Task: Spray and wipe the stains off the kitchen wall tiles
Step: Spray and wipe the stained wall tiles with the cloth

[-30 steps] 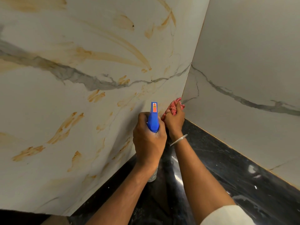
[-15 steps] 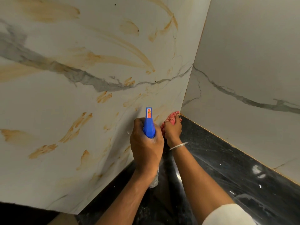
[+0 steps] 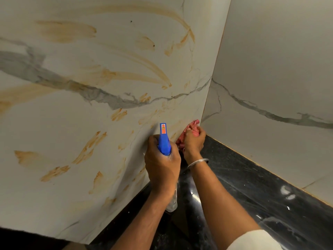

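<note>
Left hand (image 3: 161,166): your fingers are curled round the neck of the spray bottle (image 3: 164,141), with the back of the hand toward the camera. The trigger side is hidden, so it cannot be told whether a finger is pressing it. The blue spray head stands up out of your fist, its nozzle pointed at the left wall tile (image 3: 59,123) and close to its surface. The bottle's clear body hangs below your wrist.

Right hand (image 3: 195,141): your fingers are closed over a bunched red cloth (image 3: 182,141), pressing it low against the left tile. It sits right in the inside corner where that tile meets the right wall tile (image 3: 270,69). Cloth bulges out above your knuckles and to their left. A metal bangle (image 3: 198,162) sits on that wrist, and a pale sleeve (image 3: 252,239) shows at the bottom edge.

The two hands are side by side and nearly touching, and both forearms come up from the bottom of the view.

Orange-brown stains (image 3: 90,147) are smeared across the left tile. A few faint ones lie just beside the spray head and the cloth. The broader streaks run higher up and well to the left.

Edges: the corner seam shuts off the cloth's right side. The glossy black countertop (image 3: 243,186) meets both walls just under your hands. The left tile spreads wide upward and leftward.
</note>
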